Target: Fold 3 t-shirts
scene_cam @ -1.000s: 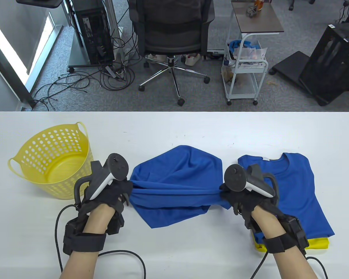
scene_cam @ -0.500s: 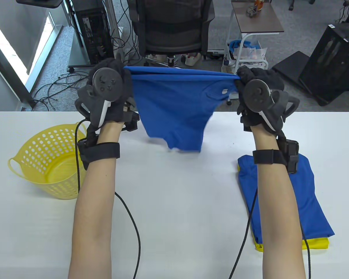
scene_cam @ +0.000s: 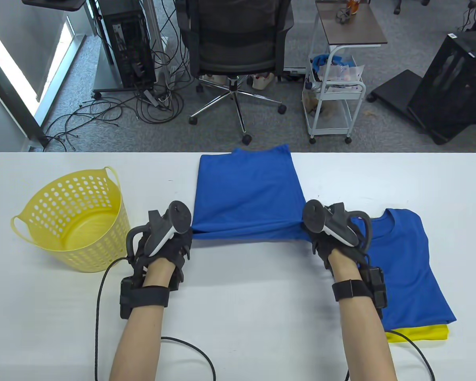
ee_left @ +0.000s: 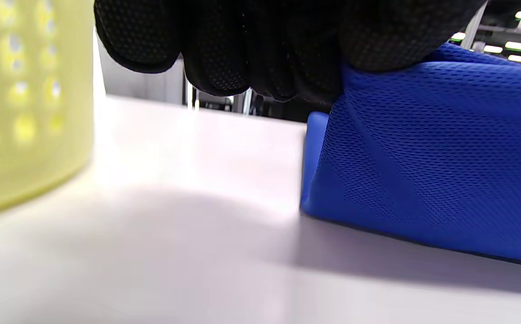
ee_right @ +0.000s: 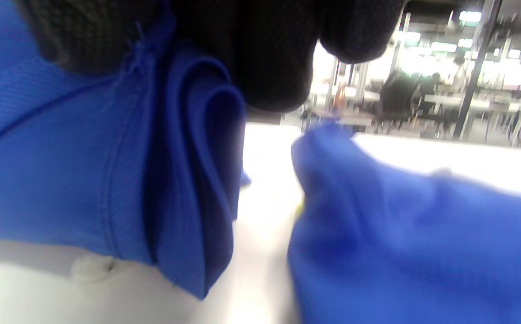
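Note:
A blue t-shirt lies spread on the white table, its far end at the table's back edge. My left hand grips its near left corner and my right hand grips its near right corner, just above the table. In the left wrist view my gloved fingers clamp the blue cloth. In the right wrist view my fingers hold a bunched fold of the shirt. A folded blue t-shirt lies on a folded yellow t-shirt at the right.
A yellow perforated basket stands on the table at the left, close to my left hand; it also shows in the left wrist view. Glove cables trail over the near table. An office chair and a cart stand beyond the table.
Both hands lifted the blue t-shirt up and away from the table, then brought it down and back toward me. The shirt now lies spread flat, with its near edge in my hands.

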